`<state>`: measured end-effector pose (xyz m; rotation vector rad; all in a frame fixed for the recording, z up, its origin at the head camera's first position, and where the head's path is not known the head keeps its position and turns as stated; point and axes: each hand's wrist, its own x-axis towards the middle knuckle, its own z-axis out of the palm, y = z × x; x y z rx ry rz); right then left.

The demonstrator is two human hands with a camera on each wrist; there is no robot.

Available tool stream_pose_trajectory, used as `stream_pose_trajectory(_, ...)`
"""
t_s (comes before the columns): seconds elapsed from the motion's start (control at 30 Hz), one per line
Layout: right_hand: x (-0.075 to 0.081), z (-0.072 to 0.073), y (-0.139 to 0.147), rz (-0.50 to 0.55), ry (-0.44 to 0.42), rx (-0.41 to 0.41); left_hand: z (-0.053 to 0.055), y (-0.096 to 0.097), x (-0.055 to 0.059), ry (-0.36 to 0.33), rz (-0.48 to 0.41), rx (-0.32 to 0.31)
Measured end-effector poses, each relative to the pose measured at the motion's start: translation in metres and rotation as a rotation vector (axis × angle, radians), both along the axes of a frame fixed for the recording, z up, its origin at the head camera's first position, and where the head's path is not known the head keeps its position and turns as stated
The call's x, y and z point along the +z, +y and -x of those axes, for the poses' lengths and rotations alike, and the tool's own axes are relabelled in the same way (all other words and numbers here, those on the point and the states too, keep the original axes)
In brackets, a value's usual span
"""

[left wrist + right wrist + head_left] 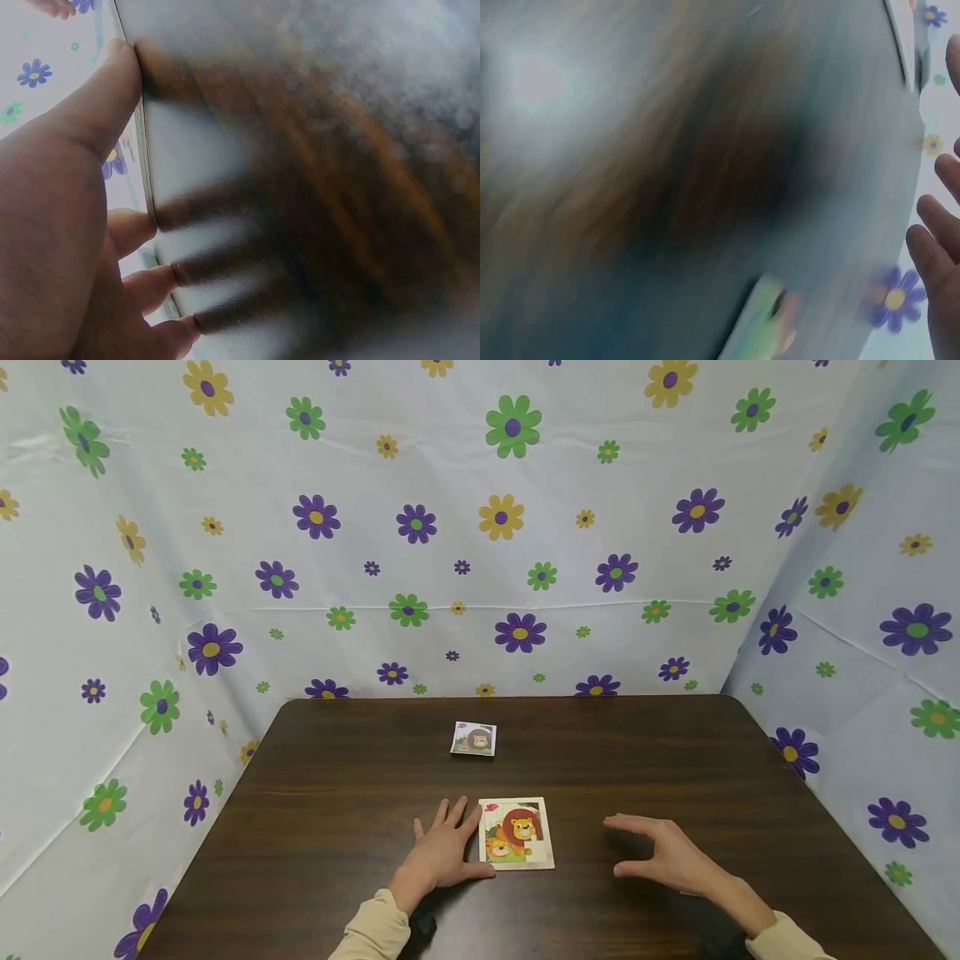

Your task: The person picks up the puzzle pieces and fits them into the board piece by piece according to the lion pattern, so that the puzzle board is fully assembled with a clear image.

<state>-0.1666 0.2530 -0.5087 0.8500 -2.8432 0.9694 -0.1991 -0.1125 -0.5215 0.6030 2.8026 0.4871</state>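
A wooden lion jigsaw puzzle lies on the table, with pale bare wood showing in its lower right part. My left hand rests on the table at the puzzle's left side, fingers spread. Its index finger and thumb reach the frame's edge; the left wrist view shows the spread fingertips at table level. Off to the puzzle's right, my right hand hovers, thumb apart from the fingers, holding nothing. A blurred colourful puzzle piece lies on the table in the right wrist view; the head view does not show it clearly.
A small lion picture card lies farther back on the dark wooden table. Flower-patterned cloth hangs behind the table and along both sides.
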Motion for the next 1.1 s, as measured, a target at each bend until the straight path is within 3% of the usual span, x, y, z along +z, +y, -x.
stream_pose_trajectory(0.17, -0.004, -0.007, 0.025, -0.033, 0.029, 0.018, 0.001, 0.0, -0.001, -0.005, -0.001, 0.004)
stream_pose_trajectory(0.47, -0.004, -0.016, 0.062, -0.142, -0.017, -0.015, 0.002, 0.0, -0.001, 0.009, 0.001, 0.004)
stream_pose_trajectory(0.77, -0.016, -0.018, 0.078, -0.068, 0.055, 0.033, 0.001, 0.0, 0.0, 0.011, 0.0, -0.002)
stream_pose_trajectory(1.1, -0.013, -0.015, 0.078, -0.063, -0.101, -0.038, 0.002, 0.0, -0.001, 0.007, 0.005, 0.001)
